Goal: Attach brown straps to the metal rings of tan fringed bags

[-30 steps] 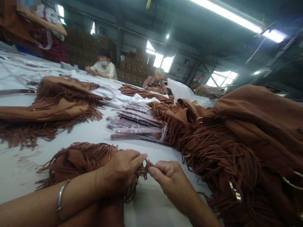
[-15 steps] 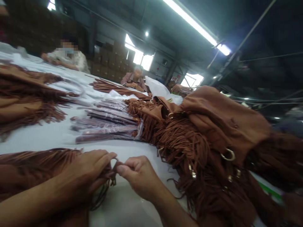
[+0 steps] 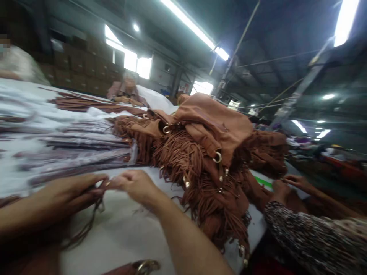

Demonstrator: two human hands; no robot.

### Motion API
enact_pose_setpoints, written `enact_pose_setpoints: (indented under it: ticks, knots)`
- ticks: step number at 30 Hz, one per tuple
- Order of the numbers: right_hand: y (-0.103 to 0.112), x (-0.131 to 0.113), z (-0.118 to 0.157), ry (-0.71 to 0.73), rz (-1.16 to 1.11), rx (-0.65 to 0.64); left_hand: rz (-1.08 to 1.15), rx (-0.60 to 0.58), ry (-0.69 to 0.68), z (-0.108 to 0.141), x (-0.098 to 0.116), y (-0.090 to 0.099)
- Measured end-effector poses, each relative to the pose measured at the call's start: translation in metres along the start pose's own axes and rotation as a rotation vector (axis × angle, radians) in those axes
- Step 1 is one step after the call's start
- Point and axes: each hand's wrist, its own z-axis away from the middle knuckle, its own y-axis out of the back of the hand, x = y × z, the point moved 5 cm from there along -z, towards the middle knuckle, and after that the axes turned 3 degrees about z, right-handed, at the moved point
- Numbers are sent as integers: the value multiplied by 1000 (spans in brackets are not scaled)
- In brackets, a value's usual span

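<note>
My left hand [image 3: 76,193] is closed on a narrow brown leather strap [image 3: 101,184] at the lower left. My right hand [image 3: 136,186] pinches the same strap from the other side, its fingertips close to those of my left hand. Motion blur and the fingers hide much of the strap. Thin dark cords [image 3: 86,231] and a small metal fitting dangle below my left hand. Beneath my left forearm lies dark brown leather, in shadow. A leather piece with a gold-coloured ring [image 3: 147,266] shows at the bottom edge.
Brown fringed bags [image 3: 197,152] with metal rings are heaped right of my hands. Wrapped straps [image 3: 86,158] lie on the white table [image 3: 137,233]. A co-worker's patterned sleeves [image 3: 304,229] and hands are at the right. Two people sit across the table.
The view has swung right, so the table and bags appear further left and a co-worker's arms show at the right. My fingertips are closer together on the strap.
</note>
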Motion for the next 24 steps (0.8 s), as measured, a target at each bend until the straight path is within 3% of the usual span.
enact_pose_setpoints:
  ticks: [3,4,9,13,17,20,24]
  knots:
    - [19,7,-6,71,2,43,40,-484,300,-16,-13,3]
    - [25,11,-8,86,7,43,36,-570,371,-23,-18,4]
    - [44,42,4,35,224,33,-52,-544,475,-58,-48,1]
    - [38,73,28,-123,476,16,-38,-581,497,-57,-57,-22]
    - [36,86,38,-219,687,61,38,-636,541,-56,-59,-40]
    - [38,89,34,-250,775,85,92,-621,582,-59,-57,-39]
    - [38,95,29,-257,800,46,147,-505,586,-63,-44,-27]
